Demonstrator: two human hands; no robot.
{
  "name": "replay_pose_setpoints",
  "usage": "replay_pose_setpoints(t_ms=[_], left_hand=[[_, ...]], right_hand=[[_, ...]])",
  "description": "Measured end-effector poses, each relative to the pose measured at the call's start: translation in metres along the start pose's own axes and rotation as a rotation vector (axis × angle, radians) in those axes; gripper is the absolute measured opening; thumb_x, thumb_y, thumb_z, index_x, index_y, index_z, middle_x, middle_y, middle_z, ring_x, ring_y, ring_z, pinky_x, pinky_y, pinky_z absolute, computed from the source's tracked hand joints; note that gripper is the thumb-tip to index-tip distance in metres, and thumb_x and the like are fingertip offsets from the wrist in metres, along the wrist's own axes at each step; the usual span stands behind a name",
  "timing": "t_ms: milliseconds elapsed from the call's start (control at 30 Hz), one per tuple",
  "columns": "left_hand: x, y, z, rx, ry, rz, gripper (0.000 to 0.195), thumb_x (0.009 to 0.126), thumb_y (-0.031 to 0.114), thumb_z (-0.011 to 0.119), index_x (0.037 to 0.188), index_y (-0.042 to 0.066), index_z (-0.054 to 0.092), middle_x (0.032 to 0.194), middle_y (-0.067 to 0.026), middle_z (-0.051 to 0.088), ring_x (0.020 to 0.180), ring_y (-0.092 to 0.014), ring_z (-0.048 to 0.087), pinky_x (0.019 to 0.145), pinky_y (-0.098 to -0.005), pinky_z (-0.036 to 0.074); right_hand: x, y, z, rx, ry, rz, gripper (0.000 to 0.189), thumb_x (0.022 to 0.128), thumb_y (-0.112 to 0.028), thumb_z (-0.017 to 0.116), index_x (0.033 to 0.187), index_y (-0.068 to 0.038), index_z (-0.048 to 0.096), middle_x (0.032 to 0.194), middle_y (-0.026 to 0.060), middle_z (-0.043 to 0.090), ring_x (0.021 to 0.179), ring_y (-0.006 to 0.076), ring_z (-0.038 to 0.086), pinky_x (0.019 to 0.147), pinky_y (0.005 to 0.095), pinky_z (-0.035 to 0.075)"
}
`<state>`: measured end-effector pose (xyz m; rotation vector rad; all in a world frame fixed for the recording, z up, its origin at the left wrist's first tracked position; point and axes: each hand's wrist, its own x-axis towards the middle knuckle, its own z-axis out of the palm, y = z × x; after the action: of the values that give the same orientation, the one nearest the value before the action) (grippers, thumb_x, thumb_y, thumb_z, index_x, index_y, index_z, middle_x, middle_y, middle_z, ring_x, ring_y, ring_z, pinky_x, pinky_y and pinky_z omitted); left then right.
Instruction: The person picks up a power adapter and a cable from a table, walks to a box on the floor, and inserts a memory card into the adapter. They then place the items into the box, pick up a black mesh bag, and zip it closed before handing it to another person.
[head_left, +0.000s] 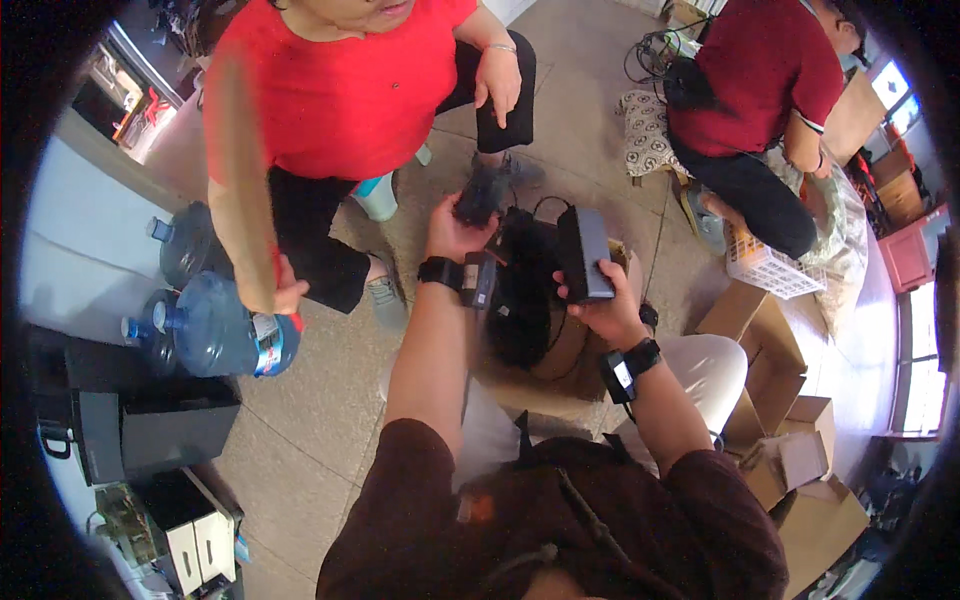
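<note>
Before me stands an open cardboard box (577, 375) with a pile of black cables (517, 315) in it. At the far left corner of the box, my left hand (448, 234) grips a black object (480, 196), too dark and blurred to name more closely. My right hand (611, 309) holds a flat, dark grey rectangular device (589, 251) upright over the right side of the box. The thumb lies on its grey face and the fingers are on its black side. Both my wrists wear black straps with small modules.
A person in red (352, 97) sits opposite, swinging a blurred hand fan (240, 187). Large water bottles (217, 322) lie at left. Another person (757, 90) sits at right by a white plastic basket (772, 262). Open cartons (765, 352) stand beside my right leg.
</note>
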<state>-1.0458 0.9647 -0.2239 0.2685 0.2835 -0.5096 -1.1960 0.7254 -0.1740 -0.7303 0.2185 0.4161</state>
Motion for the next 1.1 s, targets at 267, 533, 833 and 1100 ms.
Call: replay_pose_setpoints(t_ms=[267, 533, 833, 1100], left_hand=[[0.001, 0.012, -0.036, 0.016, 0.131, -0.055, 0.026, 0.092, 0.015, 0.043, 0.114, 0.002, 0.049, 0.110, -0.0190, 0.052, 0.101, -0.033, 0.049, 0.083, -0.0475, 0.046], [0.008, -0.018, -0.027, -0.036, 0.079, 0.002, 0.031, 0.095, 0.025, 0.041, 0.116, 0.002, 0.046, 0.116, -0.0204, 0.050, 0.105, -0.035, 0.048, 0.086, -0.0528, 0.045], [0.021, -0.035, -0.014, 0.046, -0.005, 0.074, 0.032, 0.093, 0.025, 0.048, 0.117, 0.004, 0.047, 0.113, -0.0168, 0.052, 0.099, -0.029, 0.052, 0.086, -0.0505, 0.045], [0.028, -0.044, 0.008, 0.053, 0.007, 0.089, 0.030, 0.092, 0.027, 0.050, 0.117, 0.009, 0.049, 0.113, -0.0094, 0.054, 0.102, -0.025, 0.052, 0.090, -0.0492, 0.043]], right_hand=[[-0.018, 0.008, 0.040, 0.542, -0.232, 0.046, 0.056, 0.081, -0.046, 0.055, 0.117, -0.005, 0.046, 0.105, 0.0119, 0.054, 0.084, 0.0193, 0.057, 0.057, 0.0255, 0.047], [-0.065, 0.005, 0.058, 0.675, -0.274, 0.101, 0.063, 0.077, -0.047, 0.060, 0.114, 0.001, 0.043, 0.100, 0.0108, 0.056, 0.078, 0.0177, 0.058, 0.052, 0.0244, 0.044], [-0.110, -0.003, 0.060, 0.664, -0.237, 0.166, 0.066, 0.079, -0.051, 0.053, 0.116, 0.002, 0.043, 0.096, 0.0109, 0.056, 0.073, 0.0176, 0.056, 0.048, 0.0242, 0.043], [-0.112, -0.005, 0.059, 0.572, -0.217, 0.109, 0.068, 0.077, -0.052, 0.055, 0.117, 0.003, 0.043, 0.094, 0.0123, 0.058, 0.070, 0.0158, 0.057, 0.045, 0.0228, 0.040]])
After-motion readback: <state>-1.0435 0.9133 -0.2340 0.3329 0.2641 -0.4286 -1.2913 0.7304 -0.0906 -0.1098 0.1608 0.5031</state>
